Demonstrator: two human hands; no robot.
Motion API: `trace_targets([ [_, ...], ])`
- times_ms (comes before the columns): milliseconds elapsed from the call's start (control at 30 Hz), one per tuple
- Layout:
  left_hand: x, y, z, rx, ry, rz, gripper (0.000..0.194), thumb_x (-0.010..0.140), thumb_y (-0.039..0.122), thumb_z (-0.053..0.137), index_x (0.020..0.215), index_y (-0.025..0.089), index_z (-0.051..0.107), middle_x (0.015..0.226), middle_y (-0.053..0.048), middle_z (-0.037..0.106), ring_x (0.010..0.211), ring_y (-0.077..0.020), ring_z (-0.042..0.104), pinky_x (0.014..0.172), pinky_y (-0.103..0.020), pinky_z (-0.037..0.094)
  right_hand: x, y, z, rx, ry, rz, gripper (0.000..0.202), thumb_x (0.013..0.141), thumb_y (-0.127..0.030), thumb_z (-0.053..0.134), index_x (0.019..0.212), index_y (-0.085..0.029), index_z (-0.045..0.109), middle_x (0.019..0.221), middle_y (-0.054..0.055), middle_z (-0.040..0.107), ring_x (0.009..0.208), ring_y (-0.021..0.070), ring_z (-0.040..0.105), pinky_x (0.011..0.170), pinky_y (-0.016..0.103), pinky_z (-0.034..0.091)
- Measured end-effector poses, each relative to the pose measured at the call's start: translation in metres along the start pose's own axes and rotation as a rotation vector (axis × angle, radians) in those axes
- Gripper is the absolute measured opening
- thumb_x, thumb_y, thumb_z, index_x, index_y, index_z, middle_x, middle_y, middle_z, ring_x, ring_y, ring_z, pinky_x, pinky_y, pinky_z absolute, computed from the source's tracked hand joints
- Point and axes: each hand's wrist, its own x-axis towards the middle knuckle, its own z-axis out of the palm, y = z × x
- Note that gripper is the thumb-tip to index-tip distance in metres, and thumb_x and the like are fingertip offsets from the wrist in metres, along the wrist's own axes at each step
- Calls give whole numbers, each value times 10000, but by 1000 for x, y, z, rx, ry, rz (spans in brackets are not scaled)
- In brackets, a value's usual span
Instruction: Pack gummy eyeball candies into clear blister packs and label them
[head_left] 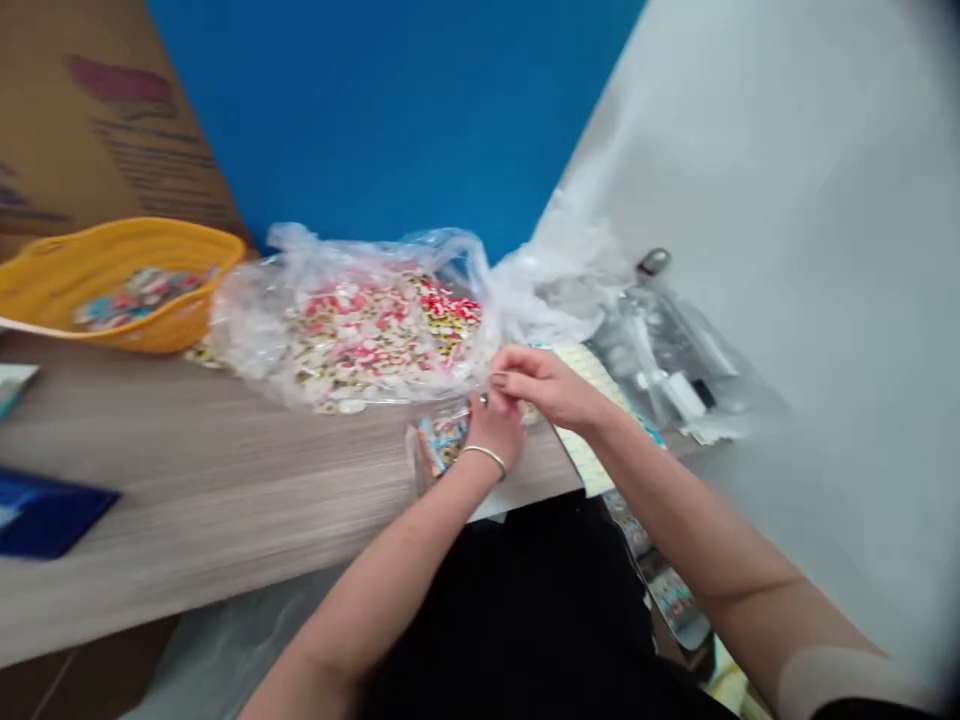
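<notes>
My left hand (496, 432), with a bracelet at the wrist, is closed over a small clear plastic bag (444, 438) of colourful printed pieces near the table's front edge. Its fingertips are mostly hidden, so whether it grips the bag is unclear. My right hand (544, 385) meets it from the right, thumb and fingers pinched together. Anything in that pinch is too small or blurred to name. Just beyond both hands lies a large open clear bag (360, 335) heaped with small red, white and yellow flat pieces.
A yellow basket (161, 330) with small colourful pieces stands at the left, before a cardboard box (135, 120). A dark blue object (56, 515) lies at front left. White plastic (559, 280), a yellowish patterned sheet (589, 385) and a clear bag of parts (675, 365) are at right, by the wall.
</notes>
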Motion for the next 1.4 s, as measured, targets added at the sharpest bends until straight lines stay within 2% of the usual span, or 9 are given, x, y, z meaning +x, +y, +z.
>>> trace_targets([
  [67,5,-3,7,50,-16,54,549,935,350,583,1442,150,520,1563,-168,411,1393,-478,329,1075,-687,299,-52,29,-52,31,205,87,215,835,-380,649,748,-212,547,531,-58,581,460,84,475,476,195,354],
  [133,6,-7,10,133,-19,77,625,944,392,541,1517,170,427,1607,-138,352,1393,-486,310,1045,-704,305,-84,69,-76,74,313,182,212,783,-370,670,732,-208,542,489,-65,551,416,79,429,436,197,296],
  [233,3,-7,9,238,-11,79,658,975,481,443,1554,179,361,1621,-109,332,1392,-465,312,1040,-682,312,-97,119,-76,186,370,228,235,755,-390,671,714,-208,528,475,-81,519,395,66,381,431,199,277],
  [333,2,-2,9,299,-20,78,640,1004,514,345,1557,192,360,1625,-87,329,1395,-449,315,1050,-659,311,-91,143,-64,278,378,204,285,772,-442,667,701,-212,514,480,-88,503,395,62,355,440,202,282],
  [567,5,1,6,378,-54,75,599,1018,453,317,1565,211,343,1656,-99,248,1435,-406,302,1068,-629,319,-83,161,-61,350,380,192,287,772,-454,662,699,-221,512,467,-92,486,388,66,330,422,206,253],
  [767,6,1,5,397,-81,96,606,1026,437,317,1585,204,290,1607,-132,349,1425,-391,319,1076,-642,312,-80,166,-60,376,381,225,294,754,-462,661,683,-227,498,442,-96,467,381,68,315,420,208,241],
  [1033,5,2,5,412,-99,135,560,1032,437,332,1571,473,187,1607,-129,328,1402,-459,331,1027,-700,298,-75,170,-60,417,379,206,290,767,-453,664,694,-228,497,428,-100,467,361,63,304,407,207,228],
  [1233,5,1,6,392,-107,131,506,1033,442,313,1529,535,263,1609,-102,325,1412,-464,317,1027,-716,280,-75,178,-61,384,381,201,291,771,-469,664,713,-230,508,442,-101,475,364,71,314,414,216,241],
  [1400,6,0,6,407,-109,135,488,1035,452,305,1515,539,303,1596,-110,338,1398,-469,333,1008,-722,303,-75,179,-57,164,440,170,258,802,-471,637,753,-236,541,489,-82,513,412,100,390,455,234,292],
])
